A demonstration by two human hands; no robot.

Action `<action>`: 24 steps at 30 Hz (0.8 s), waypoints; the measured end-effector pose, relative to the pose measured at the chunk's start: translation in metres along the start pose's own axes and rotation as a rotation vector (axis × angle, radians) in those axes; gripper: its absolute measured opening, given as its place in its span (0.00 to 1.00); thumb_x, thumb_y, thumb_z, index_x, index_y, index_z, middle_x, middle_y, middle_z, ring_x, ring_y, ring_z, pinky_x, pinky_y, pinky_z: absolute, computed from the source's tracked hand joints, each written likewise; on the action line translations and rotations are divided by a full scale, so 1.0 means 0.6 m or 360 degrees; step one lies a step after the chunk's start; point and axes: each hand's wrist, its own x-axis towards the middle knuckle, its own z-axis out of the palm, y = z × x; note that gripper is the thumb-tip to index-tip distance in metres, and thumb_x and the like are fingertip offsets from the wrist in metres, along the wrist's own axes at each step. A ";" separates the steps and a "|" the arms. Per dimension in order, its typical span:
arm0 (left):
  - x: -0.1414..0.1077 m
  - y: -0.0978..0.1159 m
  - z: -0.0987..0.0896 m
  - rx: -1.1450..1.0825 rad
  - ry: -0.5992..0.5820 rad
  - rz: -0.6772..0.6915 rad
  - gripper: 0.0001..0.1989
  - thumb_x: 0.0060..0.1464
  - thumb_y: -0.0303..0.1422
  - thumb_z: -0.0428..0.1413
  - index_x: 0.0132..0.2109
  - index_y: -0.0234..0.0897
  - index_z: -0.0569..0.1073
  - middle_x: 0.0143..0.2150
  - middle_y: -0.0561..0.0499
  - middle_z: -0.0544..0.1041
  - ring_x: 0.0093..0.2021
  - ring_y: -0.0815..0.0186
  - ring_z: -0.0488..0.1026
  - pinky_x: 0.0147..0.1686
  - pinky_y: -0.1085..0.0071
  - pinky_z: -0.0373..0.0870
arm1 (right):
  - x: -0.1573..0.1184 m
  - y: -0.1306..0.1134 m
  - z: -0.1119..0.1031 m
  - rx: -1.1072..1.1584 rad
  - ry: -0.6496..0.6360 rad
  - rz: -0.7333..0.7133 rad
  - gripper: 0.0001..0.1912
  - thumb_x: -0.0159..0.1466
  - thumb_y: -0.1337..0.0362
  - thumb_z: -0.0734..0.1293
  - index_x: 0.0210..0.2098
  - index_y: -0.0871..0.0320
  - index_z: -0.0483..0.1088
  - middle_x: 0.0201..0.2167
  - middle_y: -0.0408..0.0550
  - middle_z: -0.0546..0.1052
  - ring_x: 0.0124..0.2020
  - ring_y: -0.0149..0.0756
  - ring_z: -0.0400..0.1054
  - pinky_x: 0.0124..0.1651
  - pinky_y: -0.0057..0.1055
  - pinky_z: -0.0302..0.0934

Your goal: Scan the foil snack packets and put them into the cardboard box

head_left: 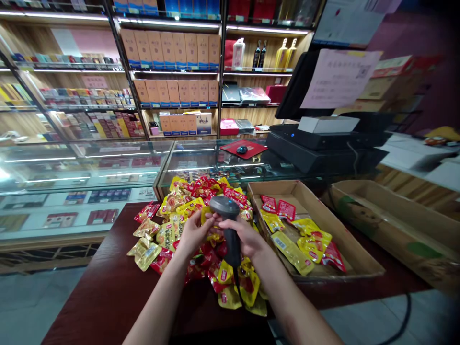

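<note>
right hand (241, 238) clenched around barcode scanner (232, 244) | left hand (194, 234) pinching yellow snack packet (206, 215) against scanner head, within its reach | cardboard tray (336, 235) at 3 o'clock, holding separated packets
</note>
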 end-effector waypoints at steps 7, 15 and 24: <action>0.011 -0.005 -0.014 -0.0308 -0.0057 -0.0320 0.18 0.46 0.39 0.62 0.43 0.34 0.76 0.36 0.47 0.79 0.32 0.67 0.76 0.31 0.75 0.71 | 0.037 0.011 -0.002 -0.0129 0.0331 -0.0053 0.14 0.45 0.68 0.73 0.32 0.59 0.72 0.33 0.47 0.78 0.33 0.36 0.74 0.33 0.29 0.67; 0.029 0.002 -0.011 -0.0570 0.0115 -0.0381 0.10 0.50 0.32 0.60 0.40 0.32 0.73 0.36 0.45 0.79 0.35 0.63 0.77 0.36 0.69 0.74 | 0.052 0.007 -0.030 -0.0430 0.0650 -0.0305 0.15 0.43 0.64 0.74 0.29 0.60 0.71 0.22 0.41 0.74 0.21 0.28 0.65 0.27 0.27 0.60; 0.063 -0.004 0.005 -0.0725 0.0001 -0.0383 0.02 0.54 0.26 0.55 0.37 0.31 0.71 0.34 0.46 0.78 0.34 0.66 0.77 0.38 0.70 0.75 | 0.063 -0.001 -0.041 -0.0550 0.0726 -0.0363 0.19 0.41 0.63 0.75 0.32 0.59 0.71 0.25 0.41 0.75 0.26 0.32 0.68 0.33 0.30 0.62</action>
